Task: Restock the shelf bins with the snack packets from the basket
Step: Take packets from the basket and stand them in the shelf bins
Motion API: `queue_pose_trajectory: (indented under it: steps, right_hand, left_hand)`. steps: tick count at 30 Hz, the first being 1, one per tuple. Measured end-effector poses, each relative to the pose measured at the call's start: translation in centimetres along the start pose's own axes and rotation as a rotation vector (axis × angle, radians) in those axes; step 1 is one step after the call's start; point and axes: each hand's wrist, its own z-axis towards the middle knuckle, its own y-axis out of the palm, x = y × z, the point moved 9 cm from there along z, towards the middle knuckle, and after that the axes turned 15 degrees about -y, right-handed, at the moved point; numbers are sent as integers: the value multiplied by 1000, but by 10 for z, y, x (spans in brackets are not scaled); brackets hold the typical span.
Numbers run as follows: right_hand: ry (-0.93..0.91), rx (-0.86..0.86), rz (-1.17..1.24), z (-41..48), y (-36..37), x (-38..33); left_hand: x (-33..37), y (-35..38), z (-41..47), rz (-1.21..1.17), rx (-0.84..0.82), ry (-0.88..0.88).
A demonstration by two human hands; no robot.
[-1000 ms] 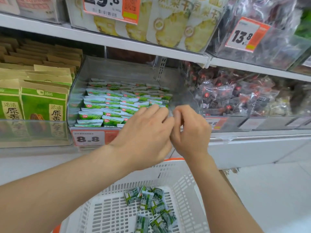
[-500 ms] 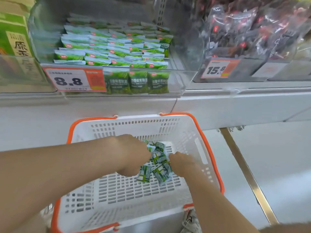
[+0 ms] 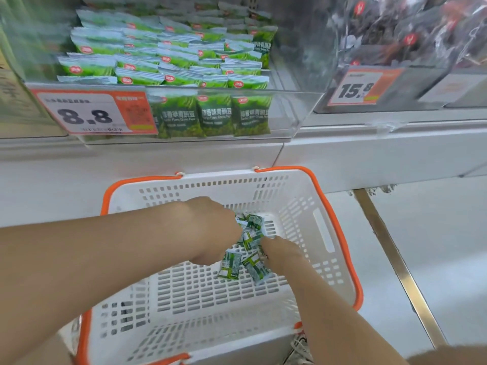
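Observation:
The white basket (image 3: 326, 233) with an orange rim stands on the floor below the shelf. Several small green snack packets (image 3: 230, 266) lie in a loose pile on its slotted bottom. My left hand (image 3: 210, 230) reaches down to the pile's left side, fingers curled into the packets. From the right, my right hand (image 3: 282, 252) digs into the same pile and grips packets. The fingertips of both hands are hidden. Above, the clear shelf bin (image 3: 297, 111) holds rows of the same green packets, with three standing against its front wall.
An orange price tag reading 8.8 (image 3: 89, 114) hangs on the bin's front. To the right, a bin of dark wrapped snacks (image 3: 395, 35) carries a 15.8 tag (image 3: 355, 88). A white shelf base runs behind the basket; a metal floor strip (image 3: 395, 259) lies at the right.
A second ago both hands were up at the shelf bin. They came down into the basket and now work in the packet pile; the view has tilted downward.

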Motion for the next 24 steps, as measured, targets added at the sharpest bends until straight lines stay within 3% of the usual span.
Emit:
queue_pose_trajectory:
  steps: [5, 14, 17, 21, 24]
  right_hand:
    - [-59, 194, 420, 1, -43, -16]
    - [-427, 425, 722, -73, -185, -92]
    - [-502, 511, 936, -105, -220, -105]
    - [-538, 731, 1210, -135, -250, -96]
    - [-583, 799, 1277, -148, -259, -95]
  left_hand:
    - [-1, -12, -8, -9, 24, -35]
    - [-46, -34, -32, -303, 77, -222]
    - [-68, -47, -40, -543, 162, -249]
    - [-89, -52, -47, -1255, 111, -205]
    - [-93, -61, -58, -1435, 114, -147]
